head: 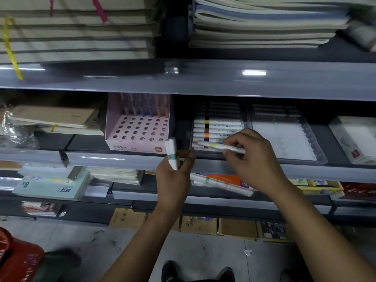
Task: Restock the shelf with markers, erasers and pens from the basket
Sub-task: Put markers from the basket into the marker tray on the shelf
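Observation:
My right hand (pixel 252 159) pinches a white marker with a yellow band (pixel 215 145) and holds it flat over the front of a clear tray (pixel 187 137) on the middle shelf. Several white markers with coloured bands (pixel 217 130) lie side by side in that tray. My left hand (pixel 175 176) grips a small bundle of white markers, one with a green band (pixel 172 153), upright just in front of the shelf edge. The red basket (pixel 14 259) sits on the floor at the lower left, mostly out of frame.
A pink pen display box with round holes (pixel 138 131) stands left of the tray, a few pens at its back. An empty clear tray (pixel 284 139) lies to the right. Notebooks stack on the shelf above (pixel 77 31). More markers (pixel 221 183) lie on the lower shelf.

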`<state>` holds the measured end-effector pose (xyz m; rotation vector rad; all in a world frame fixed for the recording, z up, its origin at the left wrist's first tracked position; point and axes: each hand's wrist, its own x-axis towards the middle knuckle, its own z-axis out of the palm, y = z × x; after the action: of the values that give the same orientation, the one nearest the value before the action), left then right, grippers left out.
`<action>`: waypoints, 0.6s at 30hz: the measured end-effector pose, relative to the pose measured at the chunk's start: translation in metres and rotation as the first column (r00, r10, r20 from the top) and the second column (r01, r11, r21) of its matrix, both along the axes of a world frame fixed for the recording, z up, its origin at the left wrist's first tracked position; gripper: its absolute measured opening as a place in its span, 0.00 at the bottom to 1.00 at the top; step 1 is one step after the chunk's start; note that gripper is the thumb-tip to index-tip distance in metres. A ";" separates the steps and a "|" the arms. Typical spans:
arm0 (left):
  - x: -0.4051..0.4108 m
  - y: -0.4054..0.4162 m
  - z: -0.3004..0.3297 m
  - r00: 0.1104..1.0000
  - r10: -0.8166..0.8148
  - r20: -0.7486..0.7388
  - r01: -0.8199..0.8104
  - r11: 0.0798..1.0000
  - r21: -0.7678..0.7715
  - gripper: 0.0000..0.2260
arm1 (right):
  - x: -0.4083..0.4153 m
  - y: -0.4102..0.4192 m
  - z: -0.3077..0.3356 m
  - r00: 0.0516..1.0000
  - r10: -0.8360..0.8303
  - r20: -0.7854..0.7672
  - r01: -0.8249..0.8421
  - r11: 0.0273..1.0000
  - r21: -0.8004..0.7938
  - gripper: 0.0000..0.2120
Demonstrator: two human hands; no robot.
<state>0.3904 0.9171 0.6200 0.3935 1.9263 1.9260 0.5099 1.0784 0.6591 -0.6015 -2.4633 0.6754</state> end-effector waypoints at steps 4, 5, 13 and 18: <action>0.002 -0.004 -0.009 0.988 -0.006 -0.152 -0.006 0.997 -0.077 0.05 | -0.009 0.004 -0.004 0.999 -0.006 0.047 0.006 1.000 0.006 0.07; 0.002 -0.005 -0.011 0.985 -0.001 -0.171 -0.015 0.996 -0.093 0.06 | -0.011 0.003 -0.004 0.999 -0.004 0.047 0.004 1.000 0.003 0.07; 0.000 -0.008 -0.013 0.979 0.033 -0.199 -0.056 0.992 -0.111 0.07 | -0.015 0.002 -0.007 0.997 0.018 0.071 -0.018 1.000 -0.006 0.09; -0.001 -0.009 -0.014 0.978 0.038 -0.207 -0.061 0.992 -0.111 0.08 | -0.010 -0.002 -0.009 0.999 0.020 0.028 -0.022 0.997 0.068 0.10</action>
<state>0.3899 0.9081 0.6065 0.5323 2.1864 1.8545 0.4999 1.0766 0.6504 -0.5630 -2.5103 0.5923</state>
